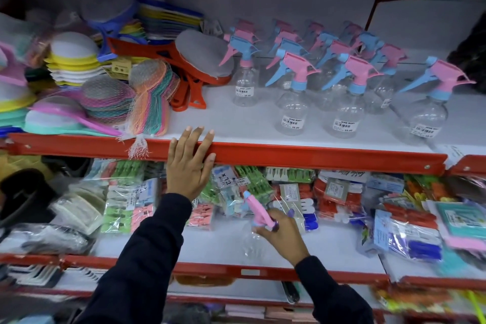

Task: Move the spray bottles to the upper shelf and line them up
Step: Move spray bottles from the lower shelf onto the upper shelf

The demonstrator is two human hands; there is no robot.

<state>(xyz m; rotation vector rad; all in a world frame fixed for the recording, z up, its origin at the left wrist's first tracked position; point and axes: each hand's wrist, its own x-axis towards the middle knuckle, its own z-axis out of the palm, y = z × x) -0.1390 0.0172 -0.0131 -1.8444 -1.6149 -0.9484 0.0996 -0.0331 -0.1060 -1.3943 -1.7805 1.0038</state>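
Several clear spray bottles with pink and blue trigger heads [292, 102] stand in rows on the white upper shelf [226, 118], right of centre. One more [427, 110] stands apart at the far right. On the lower shelf [210, 244] a clear spray bottle with a pink head [253, 231] stands near the front edge. My right hand [280, 234] is closed around its neck and trigger. My left hand [190, 160] lies flat with spread fingers on the red front rail of the upper shelf and holds nothing.
Stacked sponges, scrubbers and netted pads [105, 92] fill the left part of the upper shelf. Packets of clothes pegs [289, 192] crowd the back of the lower shelf. Bagged goods [410, 234] lie at the right. The red rail [315, 156] runs between the shelves.
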